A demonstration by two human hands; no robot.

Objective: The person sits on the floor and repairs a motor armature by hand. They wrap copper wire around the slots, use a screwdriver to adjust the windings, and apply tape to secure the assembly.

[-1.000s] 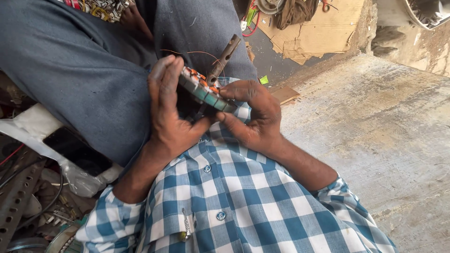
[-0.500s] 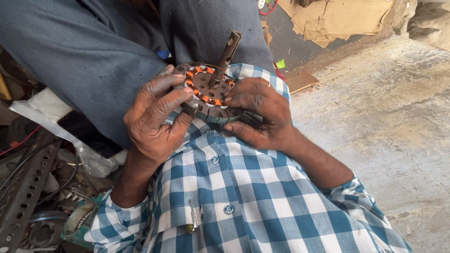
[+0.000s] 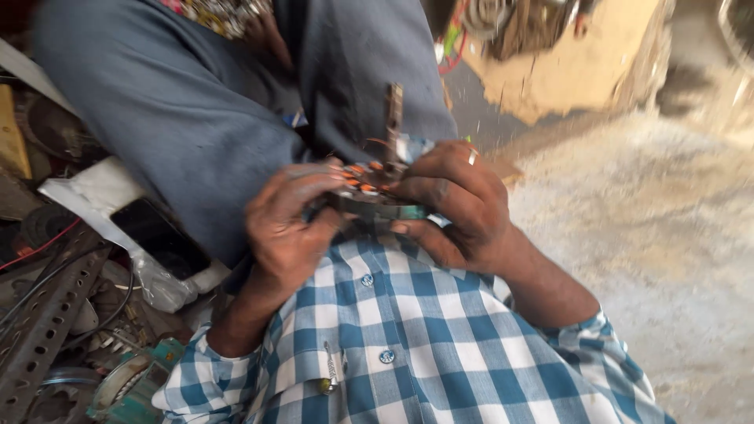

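You are seeing a perforated metal bar point(image 3: 43, 330) lying lower left, a dark phone point(image 3: 157, 235) beside it, and cardboard point(image 3: 581, 63) resting upper right.

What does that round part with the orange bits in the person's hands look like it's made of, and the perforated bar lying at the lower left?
The round part looks like dull grey metal with orange windings, probably coated wire, though motion blur leaves that open. Left hand and right hand both grip it. The perforated bar seems to be steel angle, matte and grimy, with rows of punched holes.
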